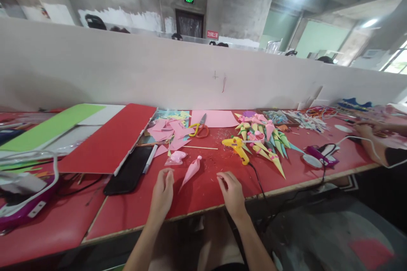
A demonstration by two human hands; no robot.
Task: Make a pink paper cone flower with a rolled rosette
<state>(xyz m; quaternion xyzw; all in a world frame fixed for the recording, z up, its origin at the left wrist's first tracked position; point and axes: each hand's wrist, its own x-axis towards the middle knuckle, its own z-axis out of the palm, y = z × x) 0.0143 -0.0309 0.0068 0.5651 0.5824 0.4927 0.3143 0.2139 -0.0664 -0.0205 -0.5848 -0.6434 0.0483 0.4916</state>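
A pink paper cone with a small ball at its thick end lies on the table between my hands. My left hand hovers just left of the cone's tip, fingers loosely curled and holding nothing visible. To the cone's right, my right hand is also loosely curled, with a gap between thumb and fingers. Beyond it rests a yellow glue gun, its cord running off the front edge. A small plastic bag with pink pieces sits past my left hand.
Scissors, pink paper scraps and a thin stick lie farther back. Several finished paper cones are heaped at right. A black phone and red board lie left. A co-worker's arm reaches in at far right.
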